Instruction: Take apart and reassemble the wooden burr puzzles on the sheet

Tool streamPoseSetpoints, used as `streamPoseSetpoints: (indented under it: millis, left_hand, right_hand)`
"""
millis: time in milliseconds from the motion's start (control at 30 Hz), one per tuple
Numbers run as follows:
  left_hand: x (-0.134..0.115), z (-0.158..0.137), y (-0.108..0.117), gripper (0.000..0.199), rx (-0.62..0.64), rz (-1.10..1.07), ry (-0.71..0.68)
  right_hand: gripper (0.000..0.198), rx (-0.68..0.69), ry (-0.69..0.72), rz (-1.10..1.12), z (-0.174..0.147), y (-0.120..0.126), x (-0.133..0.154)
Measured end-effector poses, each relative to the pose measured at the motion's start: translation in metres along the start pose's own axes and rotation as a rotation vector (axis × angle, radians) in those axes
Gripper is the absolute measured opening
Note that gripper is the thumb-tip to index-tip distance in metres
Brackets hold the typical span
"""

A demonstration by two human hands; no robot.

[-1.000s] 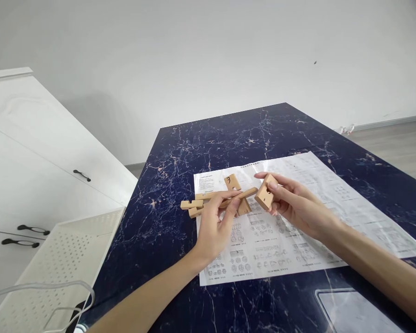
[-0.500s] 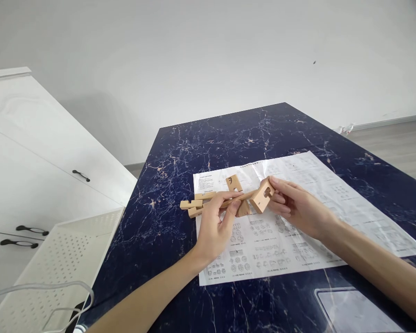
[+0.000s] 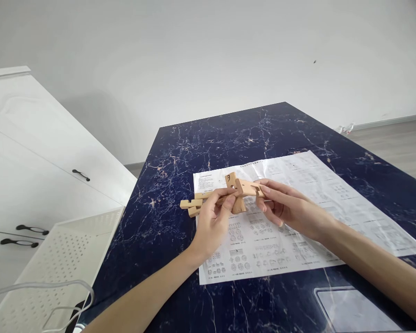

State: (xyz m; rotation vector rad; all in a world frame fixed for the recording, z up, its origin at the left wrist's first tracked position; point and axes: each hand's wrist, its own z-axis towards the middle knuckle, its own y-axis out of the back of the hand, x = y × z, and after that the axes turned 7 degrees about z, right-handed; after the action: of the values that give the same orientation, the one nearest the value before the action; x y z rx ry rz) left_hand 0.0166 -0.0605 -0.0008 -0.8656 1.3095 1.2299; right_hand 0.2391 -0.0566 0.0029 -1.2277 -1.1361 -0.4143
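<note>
Between the thumb and fingers of my left hand [image 3: 212,224] is a slim wooden puzzle piece, mostly covered by the fingers. My right hand [image 3: 293,208] grips the right end of a wooden puzzle block [image 3: 248,187] with a cutout. The block's left end meets the slim piece near my left fingertips; how they fit is hidden. Crossing at this spot is a wooden piece marked with a 3 [image 3: 230,178]; whether it is joined to them I cannot tell. Several notched wooden sticks [image 3: 194,204] lie just left of my left hand.
Under the hands a creased printed sheet [image 3: 280,256] with small diagrams covers part of the dark blue marbled table [image 3: 208,148]. A pale rectangular object [image 3: 353,310] lies at the front right. White cabinets [image 3: 45,152] and a perforated white shelf [image 3: 52,259] with a cable stand left.
My right hand has turned the block and moved it left, up against the slim piece. My left hand stays nearly in place, shifted slightly left.
</note>
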Motion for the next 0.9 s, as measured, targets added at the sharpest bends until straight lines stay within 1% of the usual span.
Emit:
streamPoseSetpoints:
  millis: [133, 233, 333, 500, 567, 633, 700, 800, 833, 900]
  left_hand:
    - [0.0, 0.001, 0.0, 0.027, 0.047, -0.009, -0.045]
    - [-0.003, 0.0, -0.002, 0.025, 0.072, -0.03, -0.072]
    - [-0.006, -0.004, -0.004, 0.026, 0.076, -0.063, -0.066]
    - [-0.001, -0.009, -0.003, 0.037, 0.138, -0.205, 0.024]
    - [0.004, -0.008, -0.002, 0.043, 0.128, -0.287, 0.018]
    - [0.007, -0.008, 0.001, 0.054, 0.132, -0.322, 0.004]
    - [0.006, -0.008, 0.003, 0.068, 0.169, -0.285, 0.002]
    - [-0.002, -0.009, 0.004, 0.086, 0.255, -0.182, -0.026]
    - [-0.005, -0.01, 0.004, 0.088, 0.281, -0.162, -0.045]
    - [-0.01, -0.01, 0.003, 0.083, 0.305, -0.144, -0.076]
  right_hand:
    - [0.028, 0.076, -0.041, -0.061, 0.002, 0.001, -0.006]
    - [0.03, 0.091, -0.043, -0.085, 0.003, 0.002, -0.008]
    - [0.031, 0.094, -0.038, -0.115, 0.003, 0.0, -0.008]
    - [0.035, 0.149, -0.044, -0.204, 0.003, -0.005, -0.008]
    - [0.035, 0.162, -0.039, -0.227, 0.003, -0.006, -0.009]
    - [0.035, 0.172, -0.038, -0.25, 0.003, -0.006, -0.009]
    - [0.035, 0.181, -0.038, -0.271, 0.002, -0.007, -0.008]
    - [0.035, 0.189, -0.04, -0.289, 0.0, -0.008, -0.005]
    - [0.035, 0.188, -0.042, -0.287, 0.0, -0.008, -0.004]
    - [0.034, 0.194, -0.053, -0.271, -0.001, -0.007, -0.004]
